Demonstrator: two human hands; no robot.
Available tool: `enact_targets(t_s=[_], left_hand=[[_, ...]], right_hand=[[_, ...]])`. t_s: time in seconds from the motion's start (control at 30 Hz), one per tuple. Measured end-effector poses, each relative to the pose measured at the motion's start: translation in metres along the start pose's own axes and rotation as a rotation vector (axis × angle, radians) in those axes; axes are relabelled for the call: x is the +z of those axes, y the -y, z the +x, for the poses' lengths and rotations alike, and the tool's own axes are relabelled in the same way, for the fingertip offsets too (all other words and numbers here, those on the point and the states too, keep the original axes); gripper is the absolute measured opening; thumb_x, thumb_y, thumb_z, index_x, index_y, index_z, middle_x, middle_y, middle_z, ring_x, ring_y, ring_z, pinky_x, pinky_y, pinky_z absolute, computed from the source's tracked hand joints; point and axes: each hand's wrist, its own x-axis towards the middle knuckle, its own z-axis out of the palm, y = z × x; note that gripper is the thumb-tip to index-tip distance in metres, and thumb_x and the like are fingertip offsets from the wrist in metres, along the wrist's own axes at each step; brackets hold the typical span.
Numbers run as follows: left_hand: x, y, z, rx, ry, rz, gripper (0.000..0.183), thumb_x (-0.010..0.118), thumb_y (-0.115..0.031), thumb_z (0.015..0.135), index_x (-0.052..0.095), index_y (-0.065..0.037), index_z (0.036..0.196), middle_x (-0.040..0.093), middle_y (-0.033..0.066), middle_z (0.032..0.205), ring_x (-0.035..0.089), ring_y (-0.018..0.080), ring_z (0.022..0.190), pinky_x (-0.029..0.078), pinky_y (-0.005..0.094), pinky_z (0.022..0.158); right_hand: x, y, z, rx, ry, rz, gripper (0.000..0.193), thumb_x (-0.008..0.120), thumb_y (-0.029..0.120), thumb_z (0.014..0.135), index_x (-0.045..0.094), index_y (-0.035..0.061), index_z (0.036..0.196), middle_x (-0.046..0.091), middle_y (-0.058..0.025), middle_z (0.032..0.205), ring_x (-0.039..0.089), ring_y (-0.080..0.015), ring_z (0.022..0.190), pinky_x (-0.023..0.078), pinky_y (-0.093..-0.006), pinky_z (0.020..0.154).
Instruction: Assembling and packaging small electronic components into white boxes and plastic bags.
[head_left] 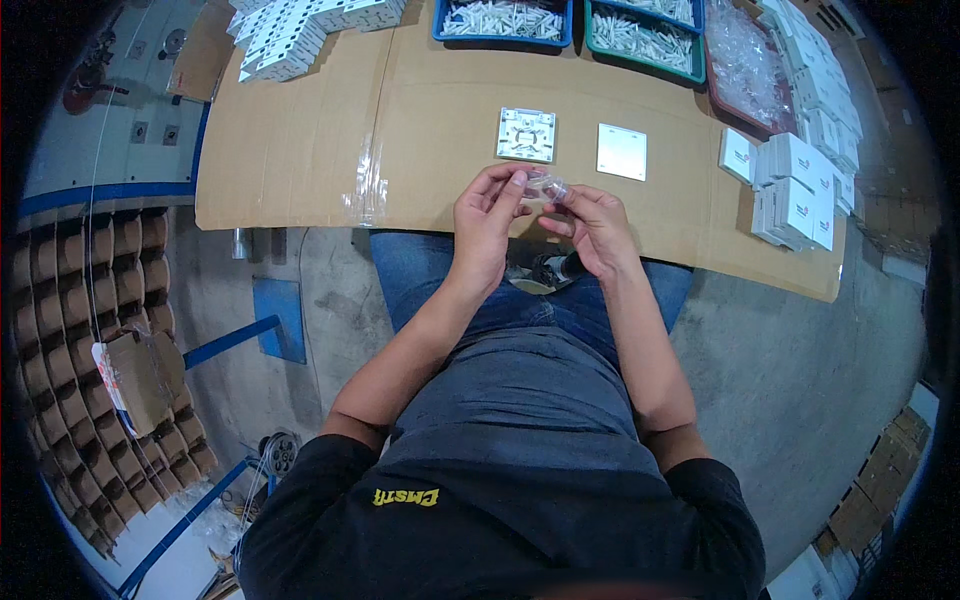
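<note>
Near the table's front edge, my left hand [489, 222] and my right hand [598, 228] hold a small clear plastic bag [546, 187] between them. Thumb and fingers of each hand pinch one end of it. What the bag contains is too small to make out. Just beyond my hands lies a square white switch frame [527, 135], its inner side with metal parts facing up. To its right a plain white square plate [622, 151] lies flat, apart from my right hand.
Cardboard [290, 140] covers the table. White boxed units [285, 35] are stacked at the far left, white boxes [795, 190] at the right. At the back stand a blue tray [503, 42] and a green tray [645, 62] of small white pieces, and a red tray [750, 115] of clear bags.
</note>
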Motion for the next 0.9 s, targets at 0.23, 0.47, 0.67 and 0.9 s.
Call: enact_targets(t_s=[0.23, 0.47, 0.67, 0.9], left_hand=[[-0.016, -0.008, 0.011, 0.410, -0.048, 0.495, 0.028, 0.068, -0.012, 0.093, 0.065, -0.006, 0.120, 0.070, 0.0069, 0.113, 0.065, 0.0146, 0.099, 0.049, 0.0263, 0.083], [-0.005, -0.032, 0.004, 0.828, 0.213, 1.316, 0.053, 0.079, -0.020, 0.074, 0.065, -0.014, 0.125, 0.069, 0.0041, 0.114, 0.061, 0.0227, 0.114, 0.024, 0.0511, 0.114], [-0.012, -0.015, 0.009, 0.723, 0.166, 1.203, 0.046, 0.081, -0.021, 0.074, 0.068, -0.015, 0.118, 0.071, 0.0017, 0.112, 0.064, 0.0190, 0.110, 0.026, 0.0523, 0.112], [-0.017, -0.015, 0.011, 0.828, 0.176, 1.175, 0.041, 0.082, -0.021, 0.076, 0.070, -0.011, 0.114, 0.072, 0.0024, 0.111, 0.066, 0.0190, 0.106, 0.031, 0.0497, 0.110]], right_hand=[[0.022, 0.016, -0.011, -0.041, -0.116, -0.241, 0.020, 0.068, 0.009, 0.095, 0.069, -0.0052, 0.109, 0.071, -0.0102, 0.092, 0.071, -0.0181, 0.075, 0.063, -0.0303, 0.068], [0.032, 0.013, -0.015, -0.387, -0.180, -0.647, 0.017, 0.077, 0.015, 0.087, 0.073, -0.0002, 0.092, 0.070, -0.0044, 0.072, 0.062, -0.0067, 0.058, 0.046, -0.0218, 0.052], [0.042, 0.015, -0.021, -0.530, -0.336, -1.031, 0.018, 0.077, 0.023, 0.084, 0.074, 0.0054, 0.087, 0.066, -0.0026, 0.068, 0.052, -0.0051, 0.053, 0.042, -0.0259, 0.050], [0.043, 0.014, -0.026, -0.694, -0.281, -0.809, 0.015, 0.072, 0.019, 0.091, 0.072, 0.0036, 0.094, 0.072, -0.0050, 0.086, 0.058, -0.0078, 0.058, 0.046, -0.0244, 0.053]])
